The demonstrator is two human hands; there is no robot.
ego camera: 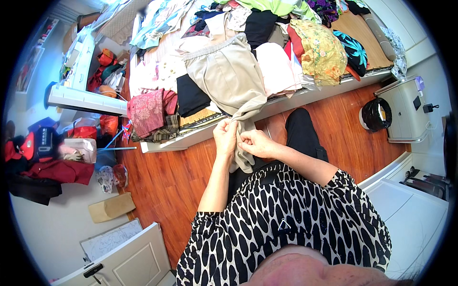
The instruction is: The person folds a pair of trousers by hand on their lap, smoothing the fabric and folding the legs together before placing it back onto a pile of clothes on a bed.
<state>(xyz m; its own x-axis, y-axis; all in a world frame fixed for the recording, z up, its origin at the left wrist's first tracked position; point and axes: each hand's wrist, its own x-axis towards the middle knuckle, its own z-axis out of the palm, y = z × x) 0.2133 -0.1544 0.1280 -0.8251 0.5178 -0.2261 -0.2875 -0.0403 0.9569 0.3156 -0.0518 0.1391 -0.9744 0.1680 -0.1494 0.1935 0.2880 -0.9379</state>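
Beige trousers with a gathered elastic waistband lie over the clothes on the bed, waist end away from me. One leg is bunched and hangs off the near edge of the bed towards my lap. My left hand is closed around that bunched leg. Beside it, my right hand has its fingers curled and pinches the cloth at the leg's right side. The fingertips partly hide what they hold. A folded black garment lies left of the trousers, and a pale pink garment lies to their right.
The bed carries many clothes, including a maroon patterned garment and a yellow floral one. A bin with a black liner stands at the right. Bags and clothes pile up at the left, above a white door.
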